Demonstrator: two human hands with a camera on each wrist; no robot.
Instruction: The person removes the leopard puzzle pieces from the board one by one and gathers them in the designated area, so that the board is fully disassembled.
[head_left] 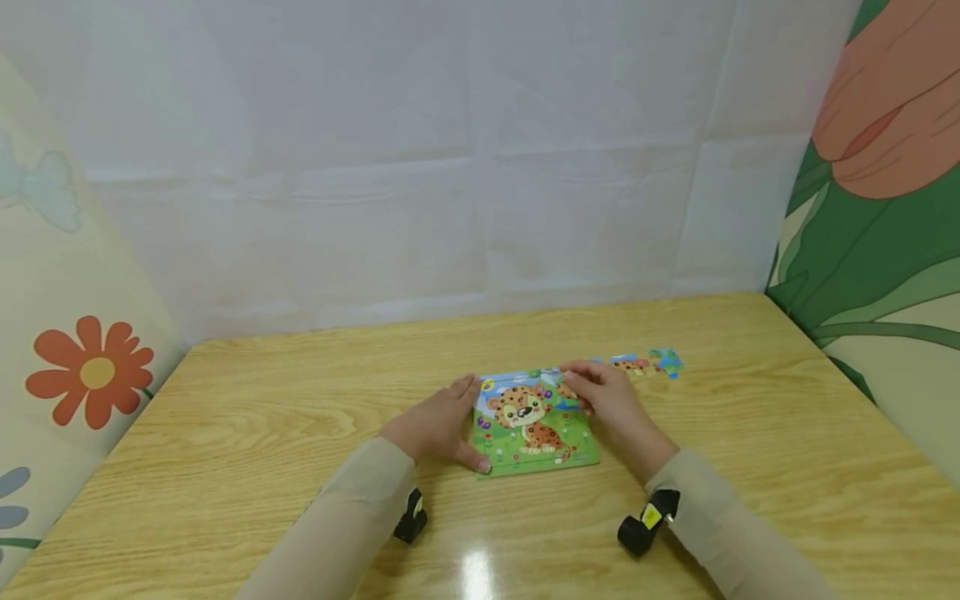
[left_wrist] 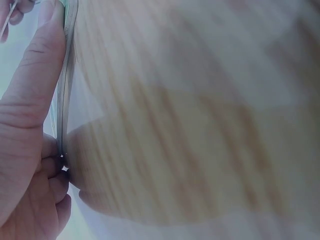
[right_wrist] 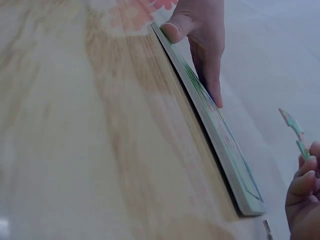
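A jigsaw puzzle board (head_left: 536, 437) with a spotted cub on green grass lies on the table. My left hand (head_left: 441, 421) rests along its left edge, with the thumb extended onto the near left corner and the fingers toward the far left corner. In the right wrist view, the left hand (right_wrist: 205, 42) appears beyond the tilted-looking board (right_wrist: 212, 135). At the board's far right corner, my right hand (head_left: 611, 404) pinches a thin puzzle piece (right_wrist: 294, 125) between thumb and fingers. Its printed picture is hard to make out.
Several loose puzzle pieces (head_left: 648, 364) lie on the wooden table (head_left: 300, 417) behind the right hand. A white cloth (head_left: 412, 167) hangs behind the table, with flower-patterned panels at both sides. Each wrist carries a black device (head_left: 637, 533).
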